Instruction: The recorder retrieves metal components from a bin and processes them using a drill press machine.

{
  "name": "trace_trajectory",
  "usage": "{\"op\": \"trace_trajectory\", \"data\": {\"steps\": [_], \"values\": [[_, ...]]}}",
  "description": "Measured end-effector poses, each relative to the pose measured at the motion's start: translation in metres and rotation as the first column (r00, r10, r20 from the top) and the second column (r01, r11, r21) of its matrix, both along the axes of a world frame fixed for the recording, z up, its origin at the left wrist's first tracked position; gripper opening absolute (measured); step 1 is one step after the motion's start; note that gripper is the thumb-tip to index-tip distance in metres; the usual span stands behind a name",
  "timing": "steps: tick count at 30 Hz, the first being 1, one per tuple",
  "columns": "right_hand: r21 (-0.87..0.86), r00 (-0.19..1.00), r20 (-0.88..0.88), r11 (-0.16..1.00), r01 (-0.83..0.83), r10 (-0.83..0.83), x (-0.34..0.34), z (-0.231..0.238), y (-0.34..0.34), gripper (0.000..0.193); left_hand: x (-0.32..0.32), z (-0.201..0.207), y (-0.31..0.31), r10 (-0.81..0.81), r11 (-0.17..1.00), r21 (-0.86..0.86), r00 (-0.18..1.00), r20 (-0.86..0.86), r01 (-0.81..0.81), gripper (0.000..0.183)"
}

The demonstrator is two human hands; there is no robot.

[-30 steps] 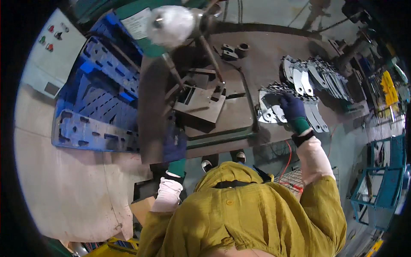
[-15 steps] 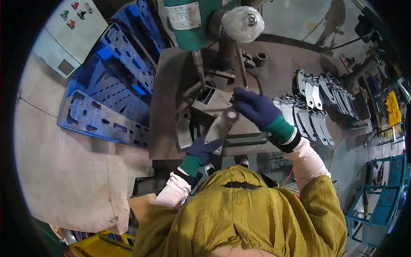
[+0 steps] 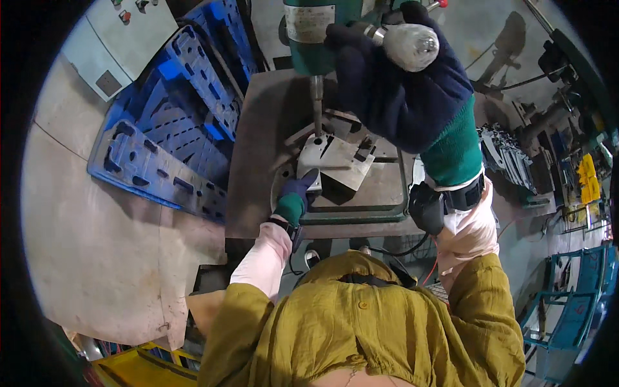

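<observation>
My left hand, in a navy glove, is closed on the near end of a curved metal plate with holes. The plate lies at the left side of a bare metal block fixture, and the drill press spindle points down at its far end. My right hand, gloved in navy with a green cuff, is raised beside the green drill press head. Its fingers are wrapped around the press's feed handle, next to a plastic-wrapped knob. The hand hides part of the table behind it.
Stacked curved metal plates lie on the right of the worktable, partly behind my right arm. Blue plastic pallets stand at the left beside a control box. Teal metal racks are at the lower right.
My right hand has left the fixture and risen to the press handle. The plate in my left hand has moved onto the fixture, its far end now under the spindle.
</observation>
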State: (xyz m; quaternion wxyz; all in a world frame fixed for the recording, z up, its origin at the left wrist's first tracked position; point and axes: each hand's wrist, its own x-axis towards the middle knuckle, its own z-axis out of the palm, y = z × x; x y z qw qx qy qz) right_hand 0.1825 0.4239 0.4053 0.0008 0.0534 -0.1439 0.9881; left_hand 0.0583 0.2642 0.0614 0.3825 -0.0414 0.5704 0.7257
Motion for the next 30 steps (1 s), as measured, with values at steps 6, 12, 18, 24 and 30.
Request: {"op": "trace_trajectory", "data": {"steps": [6,12,18,24,30], "values": [[-0.013,0.994,0.077,0.997,-0.071,0.072,-0.006,0.006,-0.001,0.061,-0.023,-0.006,0.008,-0.039,0.989,-0.133,0.982,0.186,0.065,0.035],[-0.087,0.989,0.144,0.996,-0.027,0.039,-0.004,0.003,0.001,0.054,-0.015,0.005,0.004,-0.042,0.996,-0.077,0.992,0.115,0.051,0.039],[0.272,0.996,-0.056,0.958,0.089,-0.076,-0.010,-0.056,0.016,0.050,-0.014,0.006,0.010,-0.021,0.997,-0.078,0.997,0.072,0.027,0.043],[0.362,1.000,-0.003,0.932,-0.014,0.016,-0.004,-0.099,0.006,0.044,-0.023,-0.009,0.006,-0.038,0.994,-0.092,0.987,0.159,0.054,0.031],[0.913,0.910,-0.278,0.209,0.349,-0.308,-0.008,-0.140,0.024,0.025,-0.014,0.001,0.010,0.010,0.991,-0.137,0.999,0.048,-0.004,0.043]]}}
